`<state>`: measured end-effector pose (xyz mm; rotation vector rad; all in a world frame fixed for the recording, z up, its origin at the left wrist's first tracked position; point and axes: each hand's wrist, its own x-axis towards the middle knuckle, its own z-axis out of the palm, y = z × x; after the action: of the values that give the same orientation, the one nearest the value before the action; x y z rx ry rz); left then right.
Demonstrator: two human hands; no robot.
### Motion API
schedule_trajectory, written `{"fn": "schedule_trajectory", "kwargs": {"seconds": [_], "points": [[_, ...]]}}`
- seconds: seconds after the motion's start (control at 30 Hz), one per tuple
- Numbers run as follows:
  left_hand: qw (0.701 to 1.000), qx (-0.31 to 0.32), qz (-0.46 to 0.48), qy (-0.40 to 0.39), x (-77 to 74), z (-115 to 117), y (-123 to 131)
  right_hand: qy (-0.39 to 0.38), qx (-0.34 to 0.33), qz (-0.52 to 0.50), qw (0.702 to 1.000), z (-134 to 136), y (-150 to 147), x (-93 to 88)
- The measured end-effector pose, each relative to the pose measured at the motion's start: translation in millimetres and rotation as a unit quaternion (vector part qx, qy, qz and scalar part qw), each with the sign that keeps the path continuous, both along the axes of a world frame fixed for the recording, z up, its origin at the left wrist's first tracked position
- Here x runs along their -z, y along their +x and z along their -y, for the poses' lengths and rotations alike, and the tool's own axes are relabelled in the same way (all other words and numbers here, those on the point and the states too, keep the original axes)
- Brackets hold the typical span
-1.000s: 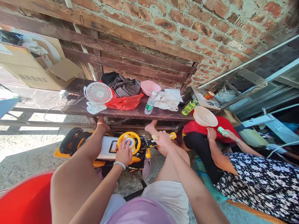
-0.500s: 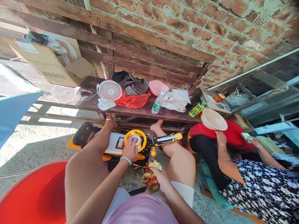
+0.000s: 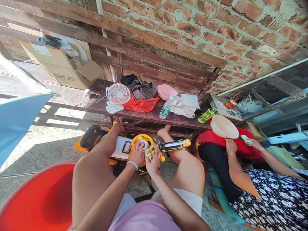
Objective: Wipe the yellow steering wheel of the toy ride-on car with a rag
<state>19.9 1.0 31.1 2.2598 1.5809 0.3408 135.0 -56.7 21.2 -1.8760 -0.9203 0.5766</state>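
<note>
A yellow and white toy ride-on car (image 3: 115, 148) lies on the ground between my legs, with a yellow steering wheel (image 3: 143, 141). My left hand (image 3: 137, 154) rests on the wheel's lower rim, fingers curled over it. My right hand (image 3: 153, 161) is closed on a crumpled yellowish rag (image 3: 150, 151) pressed against the right side of the wheel. A yellow and black handlebar (image 3: 175, 145) sticks out to the right of the wheel.
A dark wooden bench (image 3: 144, 114) holds a small white fan (image 3: 117, 95), red bag (image 3: 141, 104), water bottle (image 3: 166, 108), pink bowl (image 3: 166, 91) and white cloth (image 3: 185, 105). Another person in a floral dress (image 3: 269, 195) sits at right. A red basin (image 3: 38, 200) is at bottom left.
My right hand came back from near my lap up to the steering wheel, bringing the rag with it. My left hand stayed on the wheel. The view shifted slightly.
</note>
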Motion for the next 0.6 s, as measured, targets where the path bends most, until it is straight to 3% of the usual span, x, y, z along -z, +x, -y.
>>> {"fn": "schedule_trajectory", "kwargs": {"seconds": [0.17, 0.33, 0.47, 0.6], "points": [[1.000, 0.017, 0.015, -0.004, 0.5, 1.0, -1.5, -0.075, -0.039, 0.017, 0.996, -19.7, 18.3, 4.4], [1.000, 0.004, 0.023, 0.006, 5.0, 2.4, -1.9, -0.043, -0.040, -0.046, 0.997, -26.5, 25.9, -2.1], [1.000, 0.008, 0.022, 0.004, 4.3, 2.4, -3.2, -0.056, -0.004, -0.156, 0.986, -12.9, 17.7, 2.8], [1.000, 0.011, 0.025, -0.002, 2.7, 1.6, -4.3, -0.086, 0.039, -0.261, 0.961, 17.7, 9.4, 22.8]]}}
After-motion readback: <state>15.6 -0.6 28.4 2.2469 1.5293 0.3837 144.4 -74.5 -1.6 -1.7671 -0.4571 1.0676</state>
